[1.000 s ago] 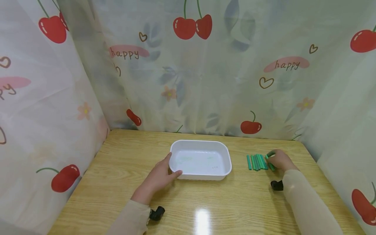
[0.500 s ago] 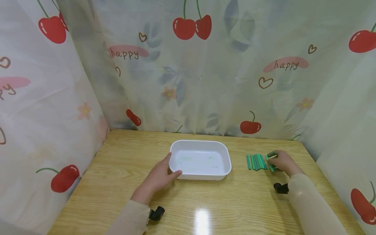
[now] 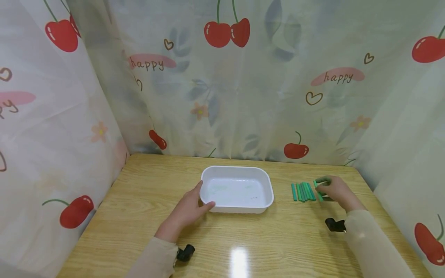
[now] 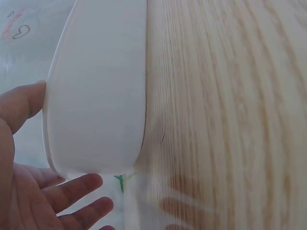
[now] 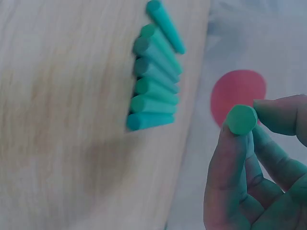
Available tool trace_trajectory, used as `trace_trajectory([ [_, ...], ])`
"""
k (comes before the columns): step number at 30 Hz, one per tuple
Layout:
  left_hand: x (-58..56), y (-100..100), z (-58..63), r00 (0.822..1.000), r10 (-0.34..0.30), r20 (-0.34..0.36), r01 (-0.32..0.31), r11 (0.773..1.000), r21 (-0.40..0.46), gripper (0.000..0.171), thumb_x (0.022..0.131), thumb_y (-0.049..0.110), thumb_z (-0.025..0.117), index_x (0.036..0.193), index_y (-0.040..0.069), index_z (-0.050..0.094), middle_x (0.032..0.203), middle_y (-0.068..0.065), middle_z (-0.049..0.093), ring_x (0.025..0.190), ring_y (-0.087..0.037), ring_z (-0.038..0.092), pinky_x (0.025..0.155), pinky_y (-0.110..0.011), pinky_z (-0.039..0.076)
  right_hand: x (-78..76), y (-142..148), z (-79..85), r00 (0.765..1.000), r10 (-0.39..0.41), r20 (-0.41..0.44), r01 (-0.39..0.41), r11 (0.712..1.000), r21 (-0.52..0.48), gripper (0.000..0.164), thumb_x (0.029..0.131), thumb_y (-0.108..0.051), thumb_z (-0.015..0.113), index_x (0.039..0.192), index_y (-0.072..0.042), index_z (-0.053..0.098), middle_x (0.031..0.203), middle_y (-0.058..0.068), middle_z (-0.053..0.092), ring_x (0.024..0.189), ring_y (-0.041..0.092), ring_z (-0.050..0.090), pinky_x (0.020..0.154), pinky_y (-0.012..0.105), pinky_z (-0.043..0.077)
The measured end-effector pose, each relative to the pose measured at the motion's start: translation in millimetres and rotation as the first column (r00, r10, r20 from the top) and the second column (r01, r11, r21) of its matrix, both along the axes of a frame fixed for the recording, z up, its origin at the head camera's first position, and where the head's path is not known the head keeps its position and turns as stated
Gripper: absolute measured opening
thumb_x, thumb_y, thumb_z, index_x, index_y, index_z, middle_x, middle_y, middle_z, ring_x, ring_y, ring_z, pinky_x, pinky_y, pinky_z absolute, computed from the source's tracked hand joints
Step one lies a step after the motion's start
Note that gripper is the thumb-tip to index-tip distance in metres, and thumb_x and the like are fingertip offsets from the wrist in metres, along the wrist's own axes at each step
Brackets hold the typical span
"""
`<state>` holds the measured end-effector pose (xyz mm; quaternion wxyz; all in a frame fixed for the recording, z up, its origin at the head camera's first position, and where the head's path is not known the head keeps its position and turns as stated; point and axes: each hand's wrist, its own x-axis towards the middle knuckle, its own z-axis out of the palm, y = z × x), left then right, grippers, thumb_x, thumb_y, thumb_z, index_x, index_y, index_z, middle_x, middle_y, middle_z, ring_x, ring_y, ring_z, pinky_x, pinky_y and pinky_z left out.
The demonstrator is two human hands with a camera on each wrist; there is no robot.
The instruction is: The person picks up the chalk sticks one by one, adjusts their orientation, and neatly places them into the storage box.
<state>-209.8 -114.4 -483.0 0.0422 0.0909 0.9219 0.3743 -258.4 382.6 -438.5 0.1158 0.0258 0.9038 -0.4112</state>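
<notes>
One table (image 3: 278,239) bears a white tub (image 3: 240,210), its near-left corner touched by the widely spread left hand (image 3: 185,208). The right hand (image 3: 338,191), beside seven sticks (image 5: 156,72), pinches one green stick (image 5: 242,120): seemingly the pick-up step; the next move calls for a steady pinch.

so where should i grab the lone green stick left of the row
Probably best to come from above and pinch the lone green stick by its long sides at mid-length: it's slim and straight, lies flat, and a narrow gap separates it from the row.
</notes>
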Motion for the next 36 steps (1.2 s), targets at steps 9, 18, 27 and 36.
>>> trace_trajectory([
  [9, 0.3, 0.3, 0.4, 1.0, -0.006, -0.006, 0.006, 1.0, -0.008, 0.094, 0.093, 0.045, 0.07, 0.16, 0.005, 0.018, 0.16, -0.016, 0.032, 0.145, -0.034, 0.034, 0.114, -0.051, 0.034, 8.1, -21.2, 23.9, 1.0, 0.013, -0.024, -0.013, 1.0, -0.01, 0.053, 0.098, -0.018, 0.061, 0.137, 0.014, 0.047, 0.13, 0.032, 0.053, 0.103, 0.034, 0.064, 0.08, 0.039, 0.06],
  [18, 0.6, 0.5, -0.1, 1.0, -0.016, -0.022, 0.016, 1.0, -0.005, 0.094, 0.093, 0.044, 0.07, 0.16, 0.005, 0.018, 0.16, -0.016, 0.033, 0.144, -0.034, 0.035, 0.114, -0.051, 0.034, 13.5, -44.8, 44.5, 0.998, 0.035, -0.051, -0.037, 0.998, -0.048, 0.054, 0.099, -0.021, 0.062, 0.138, 0.013, 0.047, 0.128, 0.03, 0.056, 0.097, 0.022, 0.066, 0.082, 0.04, 0.059],
  [27, 1.0, -0.4, 0.2, 1.0, -0.012, -0.012, 0.012, 1.0, -0.025, 0.096, 0.092, 0.051, 0.068, 0.16, 0.005, 0.017, 0.16, -0.016, 0.033, 0.144, -0.034, 0.035, 0.114, -0.051, 0.034, 15.8, -69.1, 58.2, 0.996, 0.046, -0.075, -0.053, 0.994, -0.091, 0.052, 0.099, -0.02, 0.063, 0.138, 0.01, 0.046, 0.125, 0.025, 0.057, 0.109, 0.035, 0.061, 0.082, 0.04, 0.059],
  [36, 0.9, 0.4, 0.6, 1.0, -0.006, 0.001, 0.006, 1.0, -0.015, 0.094, 0.094, 0.046, 0.069, 0.16, 0.005, 0.017, 0.16, -0.016, 0.031, 0.145, -0.034, 0.033, 0.115, -0.052, 0.033, 10.8, -92.5, 65.9, 0.995, 0.042, -0.088, -0.056, 0.985, -0.161, 0.046, 0.1, -0.019, 0.062, 0.133, 0.01, 0.049, 0.12, 0.019, 0.057, 0.099, 0.024, 0.062, 0.082, 0.04, 0.059],
])
